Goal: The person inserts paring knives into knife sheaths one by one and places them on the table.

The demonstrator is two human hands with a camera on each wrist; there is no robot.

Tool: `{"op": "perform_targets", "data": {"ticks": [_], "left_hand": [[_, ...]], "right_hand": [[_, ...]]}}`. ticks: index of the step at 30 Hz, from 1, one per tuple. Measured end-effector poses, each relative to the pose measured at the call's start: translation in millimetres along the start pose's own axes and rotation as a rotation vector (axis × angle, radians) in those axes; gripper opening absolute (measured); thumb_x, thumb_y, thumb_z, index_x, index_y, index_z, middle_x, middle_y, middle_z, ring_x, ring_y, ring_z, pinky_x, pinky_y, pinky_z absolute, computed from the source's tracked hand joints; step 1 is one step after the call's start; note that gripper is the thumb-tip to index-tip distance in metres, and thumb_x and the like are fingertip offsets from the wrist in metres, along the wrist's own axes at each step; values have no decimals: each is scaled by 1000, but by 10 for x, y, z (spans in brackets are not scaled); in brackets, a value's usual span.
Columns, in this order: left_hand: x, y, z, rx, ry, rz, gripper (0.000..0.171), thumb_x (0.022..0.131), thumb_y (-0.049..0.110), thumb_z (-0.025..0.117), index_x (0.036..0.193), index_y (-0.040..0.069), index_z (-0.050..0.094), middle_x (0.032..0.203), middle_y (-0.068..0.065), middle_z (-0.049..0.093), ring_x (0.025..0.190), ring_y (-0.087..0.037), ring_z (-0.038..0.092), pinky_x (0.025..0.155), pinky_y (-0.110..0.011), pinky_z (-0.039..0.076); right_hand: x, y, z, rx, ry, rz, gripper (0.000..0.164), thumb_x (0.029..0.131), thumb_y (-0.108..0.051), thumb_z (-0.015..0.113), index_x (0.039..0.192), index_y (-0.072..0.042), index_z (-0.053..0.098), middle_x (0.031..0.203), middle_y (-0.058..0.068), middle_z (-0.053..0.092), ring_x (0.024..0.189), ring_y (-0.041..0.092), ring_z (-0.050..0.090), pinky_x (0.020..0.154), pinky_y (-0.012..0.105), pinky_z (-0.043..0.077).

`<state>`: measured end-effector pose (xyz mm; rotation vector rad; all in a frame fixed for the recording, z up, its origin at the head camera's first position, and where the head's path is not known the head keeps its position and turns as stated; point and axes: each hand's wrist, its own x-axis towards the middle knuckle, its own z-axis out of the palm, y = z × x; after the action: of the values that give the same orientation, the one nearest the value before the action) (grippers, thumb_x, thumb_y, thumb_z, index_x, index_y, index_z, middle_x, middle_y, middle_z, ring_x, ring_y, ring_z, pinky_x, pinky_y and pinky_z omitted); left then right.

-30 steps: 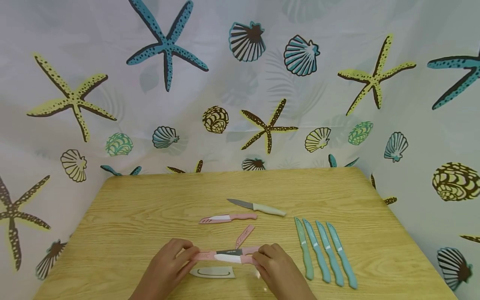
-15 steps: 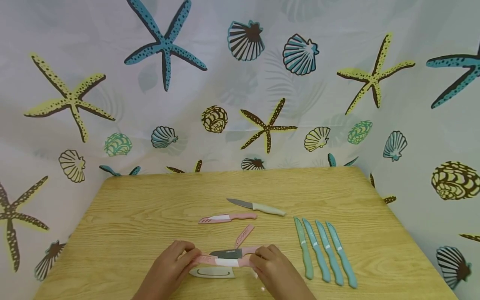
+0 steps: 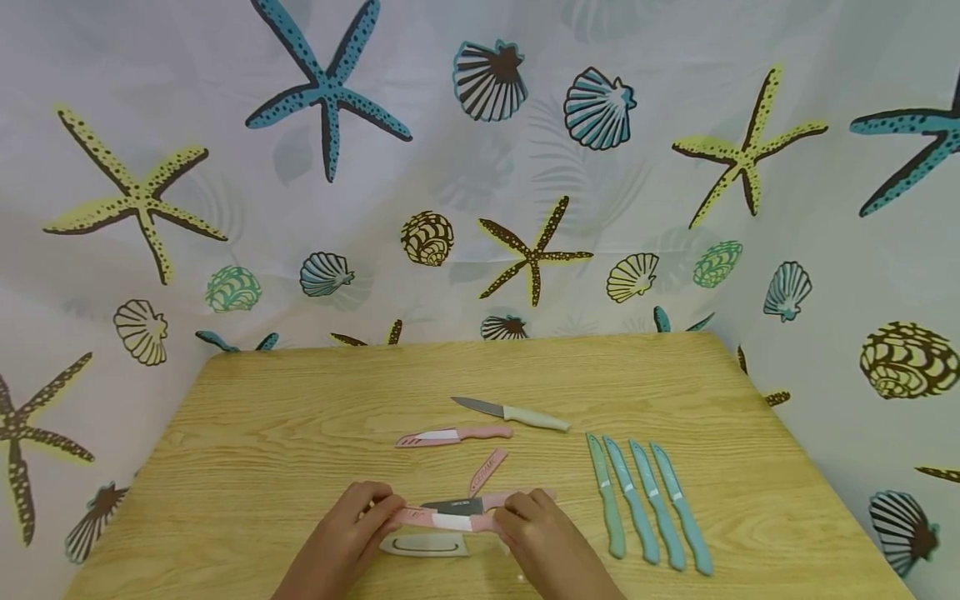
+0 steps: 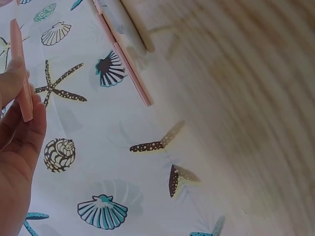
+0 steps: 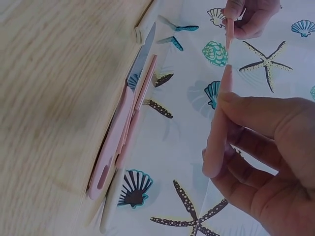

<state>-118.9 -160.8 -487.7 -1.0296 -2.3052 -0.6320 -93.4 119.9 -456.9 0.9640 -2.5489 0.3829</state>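
Observation:
My left hand point(image 3: 358, 529) pinches a pink knife sheath point(image 3: 417, 517) by its far end; the left wrist view has this sheath point(image 4: 17, 49) between thumb and fingers. From the other side my right hand point(image 3: 542, 533) grips the pink handle point(image 5: 216, 140) of a small ceramic knife, thumb along the top. Its white blade point(image 3: 453, 522) lines up with the sheath, and the tip part is hidden inside it. Just behind lies a dark-bladed knife point(image 3: 457, 506) with a pink handle, partly covered by my right hand. A white sheath point(image 3: 424, 545) lies in front, close under the held knife.
Farther back lie a loose pink sheath point(image 3: 488, 472), a sheathed pink knife point(image 3: 453, 436) and a bare dark-bladed knife with a cream handle point(image 3: 536, 418). To the right, a green sheathed knife point(image 3: 606, 496) and three blue ones point(image 3: 657, 504) stand in a row.
The white blade, first lying fully visible in front of the sheath, has come into line with it and slid partly in. The right hand has shifted slightly left.

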Motion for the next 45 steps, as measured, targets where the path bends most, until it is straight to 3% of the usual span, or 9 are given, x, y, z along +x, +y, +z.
{"op": "perform_targets", "data": {"ticks": [4, 14, 23, 29, 39, 45], "left_hand": [[64, 25, 26, -21, 13, 37, 29, 102, 27, 46, 104, 10, 69, 103, -1, 56, 87, -12, 53, 70, -17, 45], [168, 97, 142, -23, 36, 100, 28, 102, 26, 45, 101, 10, 68, 101, -1, 55, 84, -10, 51, 68, -14, 44], [178, 124, 145, 10, 8, 126, 29, 102, 26, 45, 100, 10, 69, 100, -1, 55, 81, -9, 51, 66, -11, 44], [194, 124, 134, -9, -7, 137, 23, 100, 24, 50, 101, 10, 68, 101, -1, 55, 83, -9, 51, 69, -12, 45], [323, 154, 143, -94, -66, 110, 14, 91, 19, 67, 104, 13, 67, 102, 2, 56, 84, -6, 52, 72, -12, 45], [431, 127, 190, -44, -17, 47, 27, 87, 15, 72, 112, 10, 67, 105, 0, 58, 84, -6, 55, 69, -14, 47]], "right_hand": [[5, -12, 16, 29, 6, 1, 20, 74, -5, 81, 92, -8, 74, 90, -2, 63, 81, 12, 58, 73, 18, 51], [28, -29, 14, 28, 1, 1, 19, 74, -5, 80, 91, -9, 73, 91, -1, 63, 84, 13, 58, 76, 19, 51], [17, -23, 26, 42, 13, 10, 19, 73, -6, 81, 90, -10, 73, 89, -2, 63, 82, 13, 58, 75, 21, 52], [1, 3, 40, 80, 8, 63, 20, 73, -7, 82, 90, -10, 74, 90, -3, 63, 83, 11, 57, 73, 19, 51], [-81, 109, -36, 134, 81, 98, 24, 68, -4, 85, 85, -13, 71, 88, -7, 60, 79, 7, 51, 68, 15, 47], [-201, 266, -162, 104, 112, 185, 25, 67, -4, 85, 87, -10, 72, 89, -5, 64, 80, 9, 56, 68, 20, 52]]}}
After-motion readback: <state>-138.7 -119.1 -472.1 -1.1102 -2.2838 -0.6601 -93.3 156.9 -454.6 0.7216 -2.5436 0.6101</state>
